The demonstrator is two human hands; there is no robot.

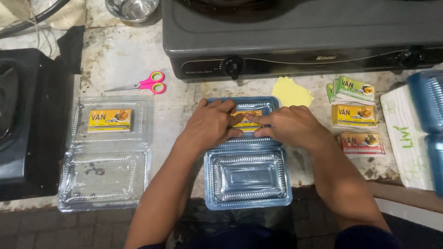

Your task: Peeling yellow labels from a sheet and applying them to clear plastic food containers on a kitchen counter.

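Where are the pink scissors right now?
In the head view, the scissors lie on the counter at upper left, just above the labelled clear container and left of the stove's knob.

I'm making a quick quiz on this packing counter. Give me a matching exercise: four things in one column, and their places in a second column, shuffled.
Things:
1. scissors
2. yellow paper
3. red label stack
4. left hand

Places:
A. nearest the counter's front edge of the three label stacks
B. pressing a yellow label onto the blue container lid
C. behind the open clear container
D. just in front of the stove, right of its knob

Pairs: 1-C, 2-D, 3-A, 4-B
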